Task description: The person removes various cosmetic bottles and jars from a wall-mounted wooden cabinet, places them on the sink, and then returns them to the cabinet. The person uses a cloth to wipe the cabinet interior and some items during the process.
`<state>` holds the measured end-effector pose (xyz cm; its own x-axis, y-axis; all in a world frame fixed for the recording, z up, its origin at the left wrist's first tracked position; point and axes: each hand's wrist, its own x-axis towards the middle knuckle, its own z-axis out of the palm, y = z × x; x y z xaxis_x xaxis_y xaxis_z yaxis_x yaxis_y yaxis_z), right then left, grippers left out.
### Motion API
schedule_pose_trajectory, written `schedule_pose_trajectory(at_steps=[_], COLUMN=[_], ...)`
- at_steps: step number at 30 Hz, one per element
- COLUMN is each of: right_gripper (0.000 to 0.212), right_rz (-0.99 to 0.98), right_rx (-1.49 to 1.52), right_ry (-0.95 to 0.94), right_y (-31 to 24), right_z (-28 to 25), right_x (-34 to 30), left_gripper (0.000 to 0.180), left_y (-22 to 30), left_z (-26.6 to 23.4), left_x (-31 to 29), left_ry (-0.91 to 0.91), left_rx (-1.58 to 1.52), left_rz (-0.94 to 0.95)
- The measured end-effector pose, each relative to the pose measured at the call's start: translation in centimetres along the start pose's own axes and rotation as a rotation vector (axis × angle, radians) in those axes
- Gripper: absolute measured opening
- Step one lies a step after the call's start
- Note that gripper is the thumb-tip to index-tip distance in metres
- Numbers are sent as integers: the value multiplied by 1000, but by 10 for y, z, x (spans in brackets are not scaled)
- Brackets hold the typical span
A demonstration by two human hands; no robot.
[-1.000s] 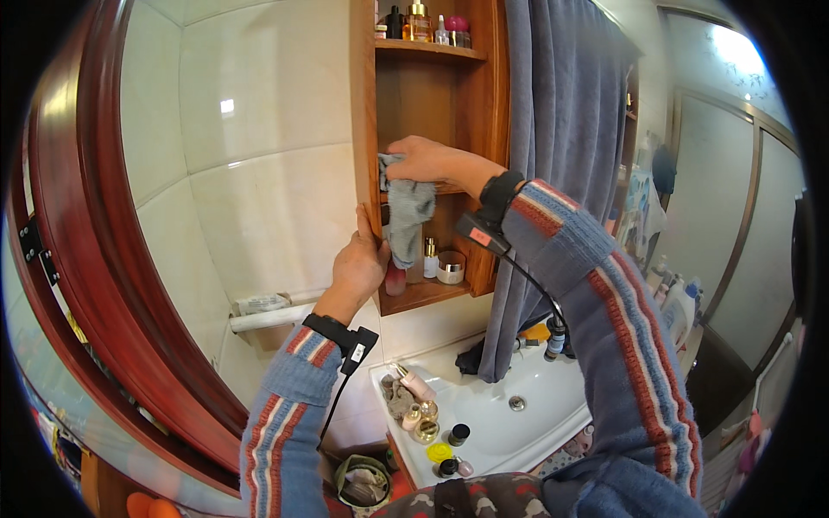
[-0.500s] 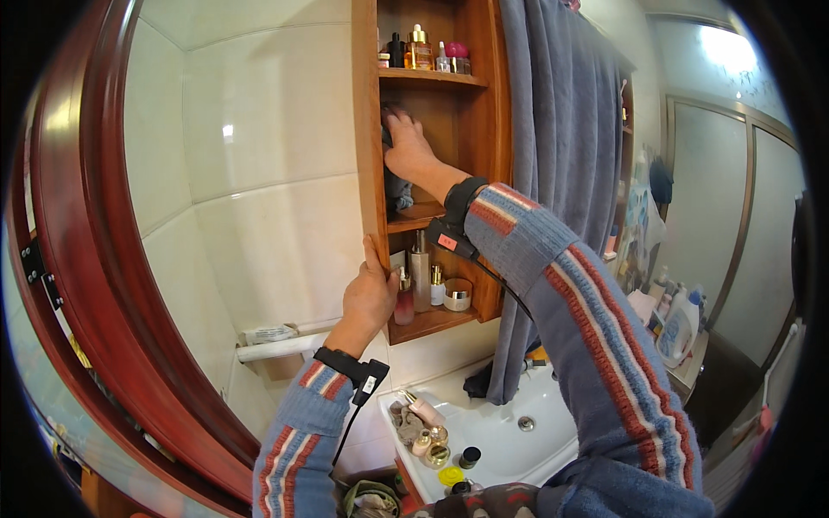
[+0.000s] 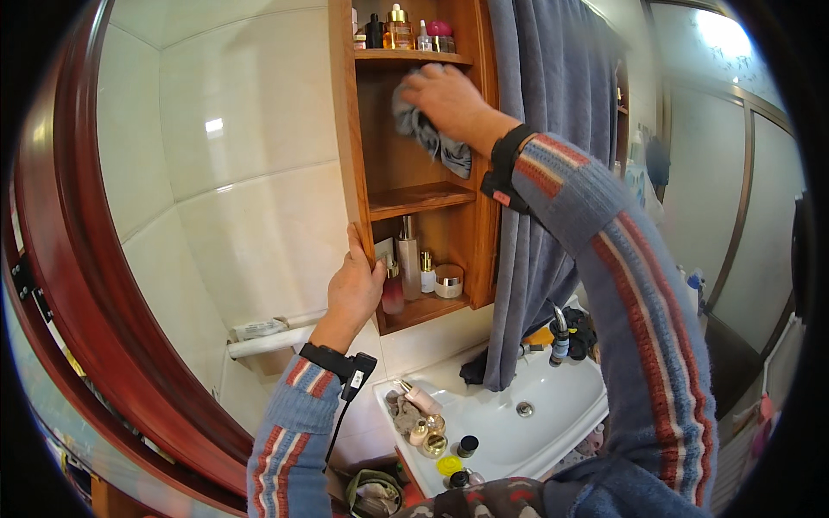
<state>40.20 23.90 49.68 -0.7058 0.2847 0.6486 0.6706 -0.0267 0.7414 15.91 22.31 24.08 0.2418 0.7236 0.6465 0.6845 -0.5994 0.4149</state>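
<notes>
My right hand (image 3: 449,102) presses a grey cloth (image 3: 427,134) against the back of the middle compartment of a wooden wall cabinet (image 3: 345,155), just under the top shelf. The cloth hangs down below my palm. My left hand (image 3: 354,285) grips the cabinet's left front edge near the lower shelf, next to a pink bottle (image 3: 392,292). A tall beige bottle (image 3: 408,263), a small bottle (image 3: 427,273) and a round jar (image 3: 448,281) stand on the bottom shelf. Several bottles (image 3: 399,28) line the top shelf.
A white sink (image 3: 553,414) below holds several small bottles and jars (image 3: 427,427) along its left rim, with a tap (image 3: 560,332) at its back. A grey curtain (image 3: 544,173) hangs right of the cabinet. A white rail (image 3: 272,339) runs along the tiled wall. A dark red door frame (image 3: 78,259) curves at left.
My right hand has carried the grey cloth upward from the lower shelf area to just below the top shelf. My left hand stays on the cabinet's edge.
</notes>
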Motion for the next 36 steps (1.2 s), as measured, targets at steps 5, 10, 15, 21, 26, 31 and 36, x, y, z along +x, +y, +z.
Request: schedule_pose_trajectory(at_steps=[5, 10, 15, 21, 26, 31, 36], right_gripper=[45, 32, 29, 28, 24, 23, 30], right_rz=[54, 6, -49, -146, -33, -128, 188], right_rx=[-210, -133, 104, 2, -327, -220, 199], right_ry=[-295, -567, -697, -563, -264, -702, -491], right_y=[-10, -39, -53, -16, 11, -40, -38], right_z=[8, 11, 8, -13, -33, -22, 3], right_x=[-26, -36, -50, -35, -24, -48, -30], left_gripper=[87, 86, 87, 88, 89, 91, 92], left_y=[-2, -5, -4, 0, -6, -8, -7], left_z=[2, 4, 2, 2, 6, 9, 7], left_x=[0, 0, 0, 1, 0, 1, 3], left_ry=[10, 32, 40, 19, 36, 42, 6], left_rx=[10, 27, 25, 27, 31, 27, 19], left_rz=[12, 35, 33, 1, 29, 63, 19])
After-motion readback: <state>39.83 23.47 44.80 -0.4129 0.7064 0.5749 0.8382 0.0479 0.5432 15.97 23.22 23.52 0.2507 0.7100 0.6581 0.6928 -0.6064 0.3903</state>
